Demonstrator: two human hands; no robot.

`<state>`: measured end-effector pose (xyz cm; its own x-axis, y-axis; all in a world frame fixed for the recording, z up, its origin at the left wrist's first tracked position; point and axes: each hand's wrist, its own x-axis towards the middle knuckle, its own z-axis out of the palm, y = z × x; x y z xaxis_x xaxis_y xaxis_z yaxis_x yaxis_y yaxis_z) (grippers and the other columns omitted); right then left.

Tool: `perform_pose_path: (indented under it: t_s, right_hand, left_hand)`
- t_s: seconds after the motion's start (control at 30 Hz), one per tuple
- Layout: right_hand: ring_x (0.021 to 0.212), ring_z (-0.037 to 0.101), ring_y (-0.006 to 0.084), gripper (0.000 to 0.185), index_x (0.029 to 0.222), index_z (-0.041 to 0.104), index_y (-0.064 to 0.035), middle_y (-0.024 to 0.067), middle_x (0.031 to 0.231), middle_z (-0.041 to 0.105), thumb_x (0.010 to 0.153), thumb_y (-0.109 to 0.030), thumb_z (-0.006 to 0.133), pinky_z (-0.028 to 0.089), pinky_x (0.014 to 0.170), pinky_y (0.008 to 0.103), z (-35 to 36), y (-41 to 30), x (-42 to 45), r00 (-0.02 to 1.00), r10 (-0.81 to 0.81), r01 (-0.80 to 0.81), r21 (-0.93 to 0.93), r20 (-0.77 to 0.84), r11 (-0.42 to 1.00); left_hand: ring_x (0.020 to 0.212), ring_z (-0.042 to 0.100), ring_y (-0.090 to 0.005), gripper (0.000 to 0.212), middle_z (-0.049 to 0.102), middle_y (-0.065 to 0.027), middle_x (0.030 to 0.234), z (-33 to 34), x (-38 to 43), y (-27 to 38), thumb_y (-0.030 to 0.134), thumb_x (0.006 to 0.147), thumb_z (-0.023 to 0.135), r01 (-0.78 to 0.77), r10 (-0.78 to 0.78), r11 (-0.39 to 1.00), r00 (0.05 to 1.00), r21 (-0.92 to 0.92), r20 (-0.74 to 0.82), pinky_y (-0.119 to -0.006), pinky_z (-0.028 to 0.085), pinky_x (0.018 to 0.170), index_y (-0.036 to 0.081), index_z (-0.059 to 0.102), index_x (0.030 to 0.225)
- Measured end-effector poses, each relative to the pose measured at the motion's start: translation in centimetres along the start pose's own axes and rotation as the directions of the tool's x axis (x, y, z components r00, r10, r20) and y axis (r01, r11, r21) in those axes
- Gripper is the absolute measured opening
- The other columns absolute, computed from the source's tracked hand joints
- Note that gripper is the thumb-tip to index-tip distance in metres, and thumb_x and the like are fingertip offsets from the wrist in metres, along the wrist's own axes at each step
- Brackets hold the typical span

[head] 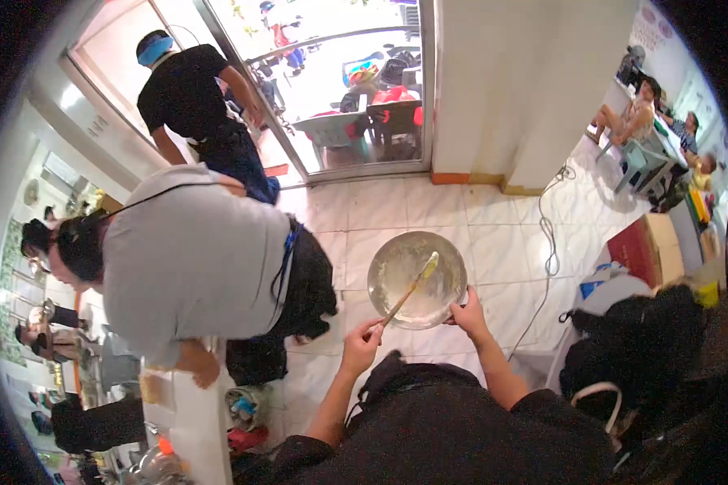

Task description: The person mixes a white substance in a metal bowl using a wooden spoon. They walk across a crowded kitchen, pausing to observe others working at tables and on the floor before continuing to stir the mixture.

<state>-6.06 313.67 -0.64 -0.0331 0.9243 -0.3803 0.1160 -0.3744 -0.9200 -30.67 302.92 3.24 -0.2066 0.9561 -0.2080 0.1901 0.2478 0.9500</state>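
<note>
A round metal mixing bowl point(394, 267) is held out in front of my body, above the tiled floor. Pale residue coats its inside wall and bottom. My right hand point(468, 314) grips the bowl's rim at the lower right. In my left hand point(363, 347) is the wooden handle of a spatula point(407, 297), gripped near its end. The spatula slants over the bowl, and its pale yellowish head points toward the far right of the bowl. Whether that head touches the bowl's inside is hard to tell.
A person in a grey shirt point(194, 254) leans close on my left, by a white table point(200, 412). Another person in black point(185, 91) stands at the glass door point(352, 170). A cable point(546, 242) runs across the floor. Black bags point(631, 345) sit at right.
</note>
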Motion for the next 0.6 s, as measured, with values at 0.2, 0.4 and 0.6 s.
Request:
perform_pose_path:
  t_s: [0.2, 0.4, 0.6]
  right_hand:
    - [0.056, 0.065, 0.0261, 0.063, 0.134, 0.029, 0.0009, 0.0240, 0.090, 0.062, 0.077, -0.001, 0.054, 0.057, 0.048, 0.0333, -1.4, -4.5, 9.0, 0.993, 0.058, -0.065, -0.066, -0.101, 0.996]
    - [0.056, 0.065, 0.0245, 0.064, 0.135, 0.025, 0.0008, 0.0228, 0.089, 0.061, 0.078, -0.002, 0.054, 0.056, 0.047, 0.0311, -2.5, -6.3, 24.2, 1.000, 0.005, -0.004, -0.099, 0.006, 0.995]
    - [0.058, 0.065, 0.0253, 0.074, 0.140, 0.013, 0.0002, 0.0243, 0.087, 0.062, 0.079, -0.003, 0.054, 0.056, 0.048, 0.0323, 2.9, -14.7, 38.3, 0.963, 0.099, -0.027, -0.273, 0.253, 0.962]
  left_hand:
    - [0.054, 0.051, -0.0070, 0.027, 0.058, -0.0031, 0.059, 1.3, 13.5, 1.8, 0.025, 0.089, 0.059, 0.035, -0.038, 0.998, 0.998, 0.059, 0.044, -0.026, 0.043, 0.053, 0.008, 0.066, 0.108]
    - [0.056, 0.051, -0.0068, 0.028, 0.059, -0.0012, 0.063, 0.8, 26.4, 1.4, 0.025, 0.089, 0.059, 0.092, -0.091, 0.993, 0.996, -0.073, 0.016, -0.025, 0.042, 0.052, 0.006, 0.065, 0.109]
    - [0.057, 0.053, -0.0077, 0.027, 0.059, -0.0022, 0.064, -2.0, 33.7, 6.3, 0.020, 0.089, 0.058, 0.208, -0.203, 0.978, 0.965, 0.012, -0.165, -0.025, 0.043, 0.054, 0.003, 0.064, 0.109]
